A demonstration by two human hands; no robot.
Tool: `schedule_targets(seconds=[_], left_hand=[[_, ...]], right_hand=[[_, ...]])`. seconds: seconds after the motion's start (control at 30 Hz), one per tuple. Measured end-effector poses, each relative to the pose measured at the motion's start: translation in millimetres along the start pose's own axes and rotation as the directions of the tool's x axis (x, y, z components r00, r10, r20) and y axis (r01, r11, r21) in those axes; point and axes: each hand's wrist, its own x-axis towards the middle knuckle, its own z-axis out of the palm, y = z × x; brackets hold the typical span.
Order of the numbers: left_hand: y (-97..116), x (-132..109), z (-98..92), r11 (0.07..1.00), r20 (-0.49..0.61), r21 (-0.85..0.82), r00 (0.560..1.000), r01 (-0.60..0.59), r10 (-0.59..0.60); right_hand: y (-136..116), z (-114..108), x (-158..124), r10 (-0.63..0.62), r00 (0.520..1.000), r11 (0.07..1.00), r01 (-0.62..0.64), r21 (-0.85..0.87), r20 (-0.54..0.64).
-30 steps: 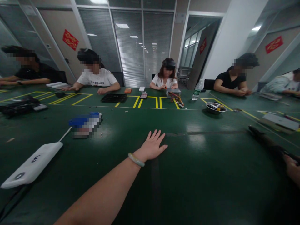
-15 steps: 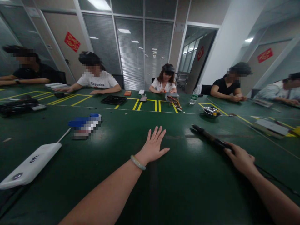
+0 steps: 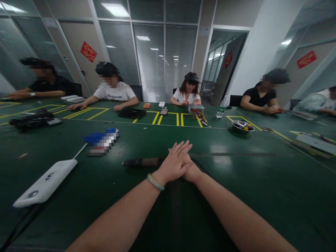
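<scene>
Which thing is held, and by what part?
A slim black corded tool, seemingly at its cord end, in the right hand; the left hand covers the grip.

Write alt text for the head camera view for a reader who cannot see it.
Seen from the wearer's head, the left hand, wearing a pale green bangle, lies across the right hand at the end of a dark corded tool on a long green workbench. Co-workers sit along the far side, near a steel bowl and a plastic water bottle.
</scene>
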Motion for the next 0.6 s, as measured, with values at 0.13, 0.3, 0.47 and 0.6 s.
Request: schedule_targets(seconds=[0.13, 0.3, 0.47, 0.6], left_hand=[[-2, 1, -2.1, 1.000, -0.006, -0.024, 1.000, 0.011, -0.011], [-4, 1, 0.8, 0.995, 0.006, -0.062, 0.997, 0.072, -0.072], [-9, -3, 3.0, 0.991, 0.045, -0.017, 0.990, 0.134, -0.133], [-10, -8, 1.6, 0.998, 0.084, 0.008, 0.994, 0.066, -0.066]], right_hand=[[-6, -17, -37, 0.135, 0.986, 0.989, -0.139, -0.040, -0.093], [-12, -39, -120, 0.455, 0.872, 0.862, -0.482, -0.156, -0.179], [-15, -54, -177, 0.595, 0.784, 0.750, -0.621, -0.228, -0.177], [9, -80, -176, 0.628, 0.778, 0.772, -0.625, -0.114, -0.019]])
